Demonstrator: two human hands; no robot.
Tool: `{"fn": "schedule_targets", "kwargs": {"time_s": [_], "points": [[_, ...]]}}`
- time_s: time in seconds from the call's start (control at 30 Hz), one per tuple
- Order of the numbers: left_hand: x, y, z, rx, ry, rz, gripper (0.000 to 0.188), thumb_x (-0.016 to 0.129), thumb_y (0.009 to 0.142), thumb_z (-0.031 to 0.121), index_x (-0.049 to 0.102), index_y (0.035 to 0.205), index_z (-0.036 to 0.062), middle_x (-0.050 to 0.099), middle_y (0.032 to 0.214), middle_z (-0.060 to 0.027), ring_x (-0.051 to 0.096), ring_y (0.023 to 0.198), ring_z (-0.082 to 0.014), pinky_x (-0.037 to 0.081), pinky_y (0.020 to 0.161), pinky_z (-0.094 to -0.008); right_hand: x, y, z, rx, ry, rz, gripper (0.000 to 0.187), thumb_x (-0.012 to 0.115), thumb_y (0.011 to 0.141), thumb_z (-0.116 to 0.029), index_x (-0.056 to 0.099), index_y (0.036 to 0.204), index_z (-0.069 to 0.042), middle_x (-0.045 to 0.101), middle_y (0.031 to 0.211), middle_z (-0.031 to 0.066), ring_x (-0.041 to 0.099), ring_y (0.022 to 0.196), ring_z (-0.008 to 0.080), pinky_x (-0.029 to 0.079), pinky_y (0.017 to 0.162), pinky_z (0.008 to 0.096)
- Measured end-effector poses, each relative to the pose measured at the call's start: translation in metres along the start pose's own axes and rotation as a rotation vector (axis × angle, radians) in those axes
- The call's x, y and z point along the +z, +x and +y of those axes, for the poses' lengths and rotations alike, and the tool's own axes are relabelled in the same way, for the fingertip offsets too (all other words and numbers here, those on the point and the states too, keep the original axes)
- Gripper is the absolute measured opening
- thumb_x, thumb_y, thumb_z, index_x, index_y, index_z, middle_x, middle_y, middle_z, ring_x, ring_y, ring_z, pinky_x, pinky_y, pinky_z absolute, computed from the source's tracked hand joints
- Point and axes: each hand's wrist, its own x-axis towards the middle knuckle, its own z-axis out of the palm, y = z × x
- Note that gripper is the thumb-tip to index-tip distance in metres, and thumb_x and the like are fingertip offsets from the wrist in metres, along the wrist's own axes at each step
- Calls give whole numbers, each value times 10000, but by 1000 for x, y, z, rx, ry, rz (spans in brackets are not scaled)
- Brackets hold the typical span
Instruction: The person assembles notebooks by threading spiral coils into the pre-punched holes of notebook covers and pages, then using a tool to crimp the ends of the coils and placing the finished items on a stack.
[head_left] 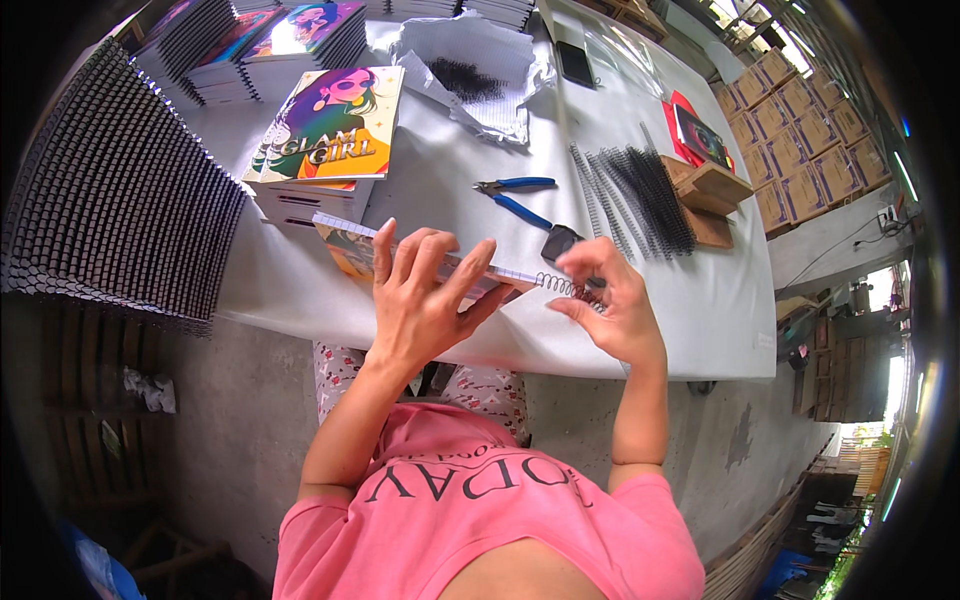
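Note:
My left hand [415,290] grips a notebook [345,248] stood on its side at the table's front edge, fingers over its punched top edge. A dark wire spiral coil [556,283] reaches from the right end of that edge toward my right hand [618,310]. The right thumb and fingers curl around the coil's free end; their exact contact is partly hidden. Just behind lie cutting pliers with blue handles [525,184] and a small black object [562,243]. Left of them, notebooks with an illustrated cover [345,125] are piled up.
A tall stack of coil-bound notebooks [120,190] fills the left. More notebook stacks [305,40] stand behind. Crumpled white wrapping [510,110] holds dark clippings. Loose spiral coils [640,200] lie against a wooden block [712,190]. A phone [576,65] rests farther back; cardboard boxes [800,130] stand beyond.

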Motion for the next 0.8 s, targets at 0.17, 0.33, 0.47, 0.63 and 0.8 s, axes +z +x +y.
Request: {"fn": "schedule_targets", "kwargs": {"time_s": [0.17,0.33,0.47,0.63,0.8], "points": [[-2,-1,-2,10,8,-13,494,778,616,312,628,1073,203,469,844,-30,505,838,-208,316,927,-460,8,-2,-1,248,306,-97,213,570,859,-69,581,1070,-37,567,702,48,548,617,128,440,561,249],[-5,1,-5,14,-61,-41,387,766,637,333,630,966,181,460,794,-11,495,811,-194,295,955,-454,-4,5,12,575,593,-298,273,487,903,-84,523,1173,-66,615,735,75,590,640,148,457,606,238],[-11,4,-8,33,-130,-71,351,765,644,354,621,903,166,468,797,-13,501,823,-197,279,975,-459,-1,-16,79,192,-562,-10,382,517,817,-10,513,1194,-74,646,859,101,619,772,225,480,719,300],[-14,1,-6,21,-183,-83,359,769,634,393,576,796,137,478,812,-27,516,975,-221,230,1016,-480,-3,-30,113,240,-643,91,374,547,714,40,633,1060,-74,658,967,110,625,850,258,477,814,302],[-10,-1,-3,-16,-164,-56,390,764,639,413,523,715,117,485,815,-36,499,1082,-244,187,1042,-492,0,12,55,-355,1093,72,283,635,681,123,678,927,-9,671,898,174,649,871,248,476,884,385]]}}
